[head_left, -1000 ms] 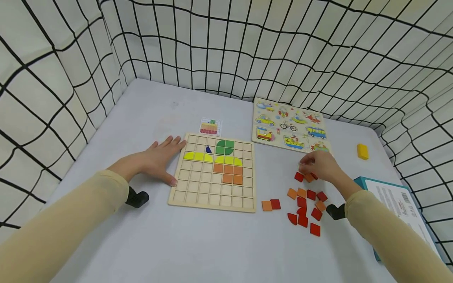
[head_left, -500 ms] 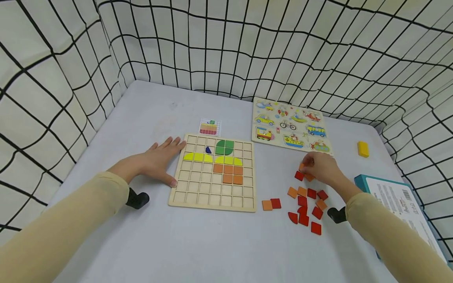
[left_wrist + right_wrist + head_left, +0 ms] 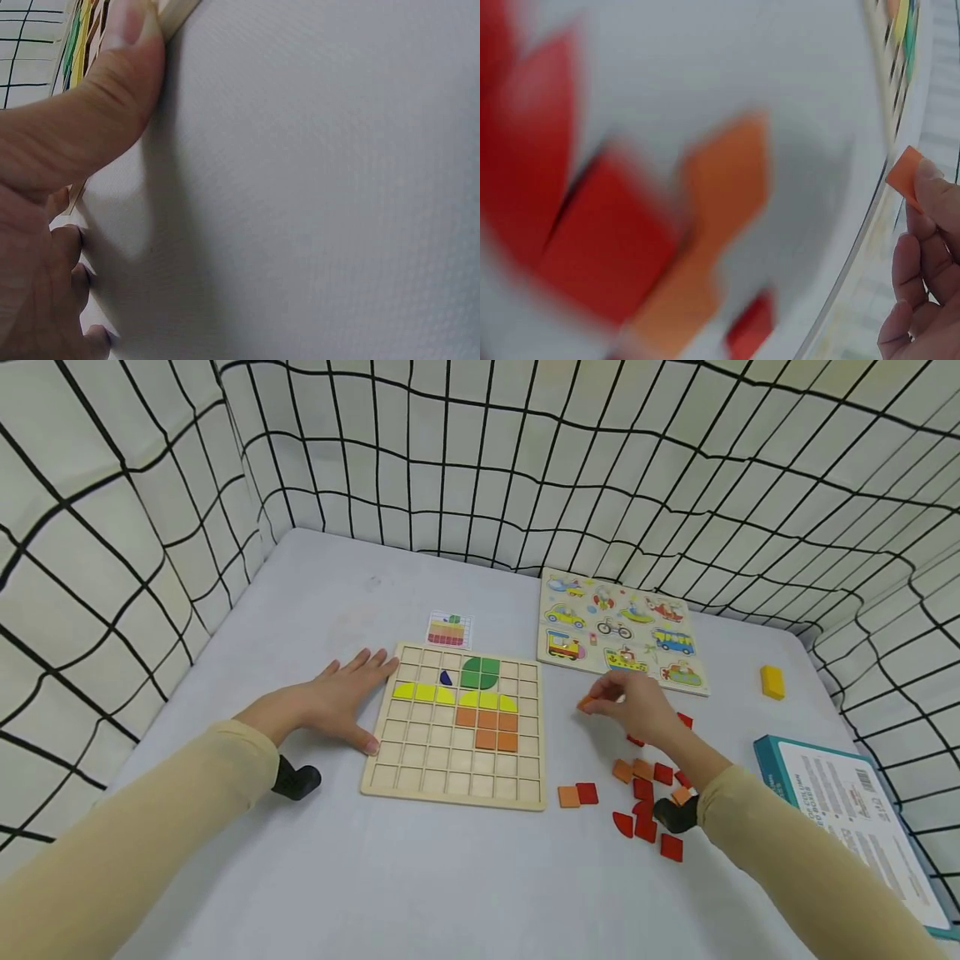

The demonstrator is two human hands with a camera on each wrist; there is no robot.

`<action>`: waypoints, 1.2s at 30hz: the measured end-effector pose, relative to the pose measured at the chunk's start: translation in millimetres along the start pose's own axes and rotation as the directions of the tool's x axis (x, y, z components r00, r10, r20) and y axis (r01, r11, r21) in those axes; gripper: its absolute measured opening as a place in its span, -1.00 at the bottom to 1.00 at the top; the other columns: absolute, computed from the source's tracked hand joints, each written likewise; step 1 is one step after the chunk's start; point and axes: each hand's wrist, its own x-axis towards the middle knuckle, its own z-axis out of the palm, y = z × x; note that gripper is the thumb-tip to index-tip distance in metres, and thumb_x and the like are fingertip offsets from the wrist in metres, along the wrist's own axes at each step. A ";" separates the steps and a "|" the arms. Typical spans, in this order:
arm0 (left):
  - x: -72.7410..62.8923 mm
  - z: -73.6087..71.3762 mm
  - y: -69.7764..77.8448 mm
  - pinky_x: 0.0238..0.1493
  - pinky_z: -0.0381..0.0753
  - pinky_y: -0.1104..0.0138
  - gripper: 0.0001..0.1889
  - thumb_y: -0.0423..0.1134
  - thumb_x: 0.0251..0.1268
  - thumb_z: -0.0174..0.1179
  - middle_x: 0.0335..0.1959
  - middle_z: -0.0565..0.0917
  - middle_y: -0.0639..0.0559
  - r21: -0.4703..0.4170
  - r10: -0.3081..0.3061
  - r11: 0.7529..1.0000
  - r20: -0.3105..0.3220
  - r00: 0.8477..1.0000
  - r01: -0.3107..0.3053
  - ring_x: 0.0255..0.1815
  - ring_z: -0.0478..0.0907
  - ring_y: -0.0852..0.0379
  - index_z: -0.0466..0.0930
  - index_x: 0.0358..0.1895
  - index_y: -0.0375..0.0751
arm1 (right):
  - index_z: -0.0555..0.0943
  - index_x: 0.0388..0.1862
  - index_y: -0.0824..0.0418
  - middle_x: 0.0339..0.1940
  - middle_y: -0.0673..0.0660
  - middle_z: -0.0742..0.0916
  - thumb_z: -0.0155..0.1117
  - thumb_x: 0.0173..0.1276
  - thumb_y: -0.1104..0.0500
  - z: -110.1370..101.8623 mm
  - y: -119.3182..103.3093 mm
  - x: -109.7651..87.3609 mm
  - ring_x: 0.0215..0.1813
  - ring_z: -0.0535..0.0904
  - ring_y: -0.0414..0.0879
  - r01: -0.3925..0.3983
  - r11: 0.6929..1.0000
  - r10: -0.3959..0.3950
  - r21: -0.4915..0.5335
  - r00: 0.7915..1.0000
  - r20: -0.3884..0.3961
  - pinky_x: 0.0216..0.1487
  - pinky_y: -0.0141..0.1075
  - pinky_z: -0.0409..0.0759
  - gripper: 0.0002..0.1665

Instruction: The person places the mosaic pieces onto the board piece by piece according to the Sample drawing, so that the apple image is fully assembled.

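Surface (image 3: 450, 877): white, enclosed along the back and both sides by black netting (image 3: 444, 464).

Orange tile (image 3: 906, 174): small and flat, at the tips of the right hand (image 3: 633, 706), a little to the right of the wooden grid board (image 3: 420, 787).

Right hand: thumb and fingertips pinch the tile; this grip is narrow, with the remaining fingers curled toward the palm.

Left hand (image 3: 330, 697): laid beside the board with fingers spread, this grip wide; the index fingertip and thumb touch the board's left edge.

Grid board: lying flat, divided into square cells. Green pieces (image 3: 480, 673) form a leaf shape near the top, with a small dark blue piece (image 3: 446, 677) to their left. Below runs a row of yellow pieces (image 3: 424, 692), then five orange squares (image 3: 487, 720), three above two.

Loose tiles (image 3: 642, 788): red and orange, scattered right of the board, some partly hidden by the right arm. One orange and one red lie side by side nearest the board; close up from the right wrist, several are blurred.

Pattern card (image 3: 449, 630): just beyond the board's far edge, printed with a small coloured design.

Vehicle puzzle (image 3: 637, 635): at the back right, showing a car, bicycle, train and bus among others.

Far right: a yellow block (image 3: 772, 682), and nearer, a teal-edged box or book (image 3: 855, 835) with printed text.

Sleeves (image 3: 165, 827): pale yellow, on both arms.
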 end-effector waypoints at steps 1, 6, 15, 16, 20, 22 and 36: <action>0.1 -0.2 0.0 0.57 -0.30 -0.39 0.39 0.12 -0.08 0.61 0.69 -0.22 -0.37 0.001 -0.001 1.000 0.002 1.000 0.001 0.69 -0.37 -0.38 -0.20 0.66 -0.31 | 0.69 -0.14 0.19 -0.17 0.14 0.77 0.44 0.38 0.15 6.4 -11.5 2.2 -0.08 0.61 0.02 0.026 0.999 -0.026 0.029 1.000 0.012 -0.11 -0.28 0.55 -0.83; 1.3 0.2 -1.0 0.57 -0.30 -0.39 0.39 0.13 -0.09 0.61 0.69 -0.22 -0.36 0.003 -0.005 1.000 0.004 1.000 0.005 0.70 -0.38 -0.38 -0.21 0.67 -0.30 | 0.72 -0.20 0.16 -0.24 0.07 0.74 0.46 0.35 0.17 37.1 -62.9 12.6 -0.10 0.58 -0.03 0.128 0.985 -0.137 0.113 0.988 0.072 -0.08 -0.28 0.54 -0.89; 2.4 2.1 -0.2 0.57 -0.29 -0.38 0.38 0.12 -0.07 0.60 0.69 -0.23 -0.34 -0.002 0.002 1.000 0.000 1.000 -0.002 0.70 -0.38 -0.37 -0.21 0.67 -0.30 | 0.73 -0.26 0.14 -0.28 0.01 0.74 0.51 0.31 0.14 75.2 -111.1 22.2 -0.17 0.57 -0.11 0.178 0.979 -0.194 0.096 0.962 0.194 -0.09 -0.37 0.57 -0.88; 2.1 1.7 -0.3 0.57 -0.29 -0.38 0.38 0.12 -0.06 0.60 0.69 -0.23 -0.34 -0.001 0.002 1.000 0.000 1.000 -0.002 0.70 -0.38 -0.37 -0.22 0.67 -0.30 | 0.73 -0.25 0.14 -0.28 0.01 0.75 0.50 0.31 0.14 78.2 -113.0 22.5 -0.18 0.57 -0.12 0.179 0.980 -0.195 0.092 0.959 0.207 -0.09 -0.37 0.58 -0.88; 0.6 0.3 -1.2 0.57 -0.30 -0.38 0.38 0.12 -0.05 0.60 0.69 -0.24 -0.35 0.000 0.008 1.000 0.003 1.000 -0.008 0.70 -0.39 -0.37 -0.23 0.67 -0.31 | 0.76 -0.24 0.13 -0.26 -0.01 0.79 0.49 0.32 0.16 87.9 -117.4 22.9 -0.18 0.62 -0.17 0.197 0.978 -0.206 0.062 0.951 0.230 -0.08 -0.38 0.63 -0.91; 0.5 -0.1 -1.8 0.57 -0.30 -0.38 0.38 0.11 -0.05 0.60 0.69 -0.24 -0.35 -0.002 0.010 1.000 0.006 1.000 -0.010 0.70 -0.39 -0.37 -0.23 0.67 -0.30 | 0.78 -0.23 0.12 -0.26 -0.01 0.81 0.49 0.33 0.16 91.1 -118.4 22.6 -0.17 0.63 -0.18 0.217 0.975 -0.221 0.045 0.949 0.226 -0.06 -0.37 0.64 -0.92; 1.0 0.5 -3.1 0.58 -0.32 -0.36 0.39 0.12 -0.05 0.60 0.70 -0.26 -0.33 -0.010 0.006 1.000 0.010 1.000 -0.006 0.70 -0.40 -0.36 -0.24 0.67 -0.29 | 0.84 -0.25 0.07 -0.29 -0.06 0.84 0.50 0.33 0.12 98.9 -116.9 17.2 -0.15 0.56 -0.13 0.380 0.910 -0.361 -0.168 0.923 0.135 0.00 -0.24 0.47 -0.92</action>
